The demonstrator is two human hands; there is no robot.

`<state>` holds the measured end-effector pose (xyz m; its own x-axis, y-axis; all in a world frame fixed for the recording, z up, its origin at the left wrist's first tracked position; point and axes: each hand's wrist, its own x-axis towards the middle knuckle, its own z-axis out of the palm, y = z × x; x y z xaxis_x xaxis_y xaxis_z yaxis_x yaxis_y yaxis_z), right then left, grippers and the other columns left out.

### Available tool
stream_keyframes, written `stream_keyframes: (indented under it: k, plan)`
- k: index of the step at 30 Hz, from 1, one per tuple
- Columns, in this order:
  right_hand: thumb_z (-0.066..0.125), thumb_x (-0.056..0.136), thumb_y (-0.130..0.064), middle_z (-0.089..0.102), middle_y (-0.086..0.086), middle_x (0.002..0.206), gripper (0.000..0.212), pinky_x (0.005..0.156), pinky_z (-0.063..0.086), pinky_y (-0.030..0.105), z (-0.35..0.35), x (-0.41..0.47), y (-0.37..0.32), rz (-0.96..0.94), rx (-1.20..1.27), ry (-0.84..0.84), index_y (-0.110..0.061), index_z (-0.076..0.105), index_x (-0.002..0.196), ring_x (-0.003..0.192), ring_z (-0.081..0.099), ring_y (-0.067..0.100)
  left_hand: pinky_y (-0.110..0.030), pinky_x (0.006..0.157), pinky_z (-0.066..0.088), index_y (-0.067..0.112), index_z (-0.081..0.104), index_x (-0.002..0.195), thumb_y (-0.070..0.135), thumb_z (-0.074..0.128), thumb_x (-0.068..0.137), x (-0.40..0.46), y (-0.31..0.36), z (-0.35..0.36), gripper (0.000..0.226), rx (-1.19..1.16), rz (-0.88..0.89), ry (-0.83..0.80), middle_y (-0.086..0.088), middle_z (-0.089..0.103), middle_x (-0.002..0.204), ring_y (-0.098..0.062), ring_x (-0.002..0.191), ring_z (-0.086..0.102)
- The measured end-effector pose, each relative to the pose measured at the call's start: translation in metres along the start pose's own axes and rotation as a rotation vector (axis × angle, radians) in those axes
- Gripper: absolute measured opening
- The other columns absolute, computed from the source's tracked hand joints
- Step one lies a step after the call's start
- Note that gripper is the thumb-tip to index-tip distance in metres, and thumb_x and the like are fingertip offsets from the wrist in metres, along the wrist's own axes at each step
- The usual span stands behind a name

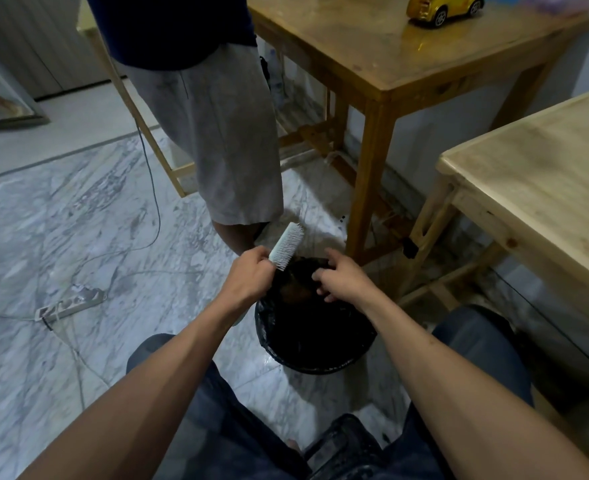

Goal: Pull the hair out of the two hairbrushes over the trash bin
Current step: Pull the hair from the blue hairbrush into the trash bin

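Observation:
My left hand (pixel 251 275) grips a white hairbrush (pixel 287 245) by its handle, with the head tilted up and to the right and the bristles facing right. It hangs just above the far rim of a black trash bin (pixel 315 336) lined with a dark bag. My right hand (pixel 343 278) hovers over the bin to the right of the brush, fingers spread and curled downward, apart from the bristles. I cannot tell whether hair is between its fingers. Only one brush is visible.
A person in grey shorts (pixel 223 133) stands right behind the bin. A brown wooden table (pixel 407 64) with a yellow toy car (pixel 442 6) stands at back right, and a pale wooden table (pixel 542 188) is on the right. A power strip (pixel 71 303) and cables lie on the marble floor at left.

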<state>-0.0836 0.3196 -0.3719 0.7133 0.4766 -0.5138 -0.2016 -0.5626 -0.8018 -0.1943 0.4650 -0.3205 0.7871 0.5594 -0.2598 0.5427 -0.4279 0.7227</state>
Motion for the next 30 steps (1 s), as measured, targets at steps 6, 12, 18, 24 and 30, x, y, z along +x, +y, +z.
stream_keyframes:
  k: [6,12,18,24,30]
  plan:
    - [0.059,0.086,-0.021,0.074,0.003,0.101,0.033,0.050,0.049,0.023,-0.003,-0.002,-0.018,-0.096,0.560,-0.255,-0.024,0.062,0.119,0.063,0.070,0.018,-0.033,0.075,0.045,0.012,0.072,0.114,0.006,0.052,0.094,-0.001,0.005,0.000,0.030,0.159,0.306,0.039,-0.009,0.066,0.101,-0.023,0.089,0.061]
    - [0.063,0.092,-0.022,0.070,0.003,0.074,0.020,0.045,0.043,0.018,-0.005,-0.001,-0.007,-0.101,0.611,-0.322,-0.005,0.070,0.099,0.051,0.056,0.010,-0.047,0.059,0.055,0.019,0.072,0.107,0.012,0.045,0.077,0.000,0.003,-0.012,0.042,-0.095,0.230,-0.045,-0.018,0.073,0.088,-0.034,0.072,0.068]
    - [0.057,0.098,-0.003,0.052,-0.004,0.052,0.023,0.042,0.029,0.017,-0.009,0.004,0.000,-0.214,0.643,-0.118,-0.004,0.073,0.083,0.042,0.040,0.006,-0.041,0.056,0.051,0.016,0.072,0.104,0.003,0.046,0.081,0.005,-0.003,-0.007,0.038,-0.059,0.169,-0.018,-0.021,0.072,0.085,-0.036,0.069,0.066]
    - [0.057,0.101,-0.007,0.055,-0.002,0.057,0.023,0.045,0.035,0.019,-0.027,0.002,-0.004,-0.255,0.747,-0.003,-0.006,0.075,0.087,0.047,0.044,0.009,-0.048,0.069,0.055,0.001,0.069,0.098,0.008,0.052,0.089,0.011,-0.013,-0.001,0.021,0.265,0.149,0.122,-0.017,0.071,0.091,-0.033,0.080,0.065]
    - [0.062,0.100,-0.013,0.067,0.004,0.082,0.021,0.049,0.049,0.022,-0.010,0.010,0.011,-0.093,0.262,-0.057,-0.009,0.074,0.116,0.058,0.060,0.010,-0.047,0.072,0.056,0.004,0.069,0.106,0.008,0.050,0.089,0.007,-0.009,-0.003,0.026,0.216,0.113,0.122,-0.015,0.072,0.094,-0.030,0.082,0.065]
